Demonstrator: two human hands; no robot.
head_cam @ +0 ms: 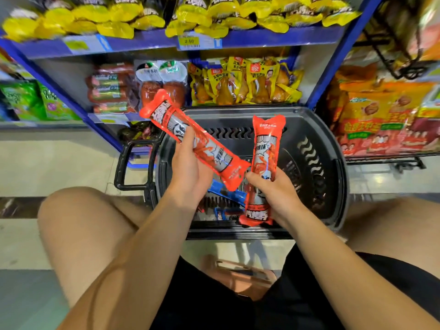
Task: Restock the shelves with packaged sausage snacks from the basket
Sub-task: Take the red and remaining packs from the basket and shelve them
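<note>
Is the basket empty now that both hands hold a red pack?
No. Blue packs lie in the basket below the left hand and right hand.

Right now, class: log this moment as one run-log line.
left hand: holds red sausage pack | right hand: holds second red pack | basket: blue packs left

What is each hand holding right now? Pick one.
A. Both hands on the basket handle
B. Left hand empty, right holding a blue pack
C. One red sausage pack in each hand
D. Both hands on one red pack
C: the left hand grips one red sausage pack, and the right hand grips another red pack above the basket.
</note>
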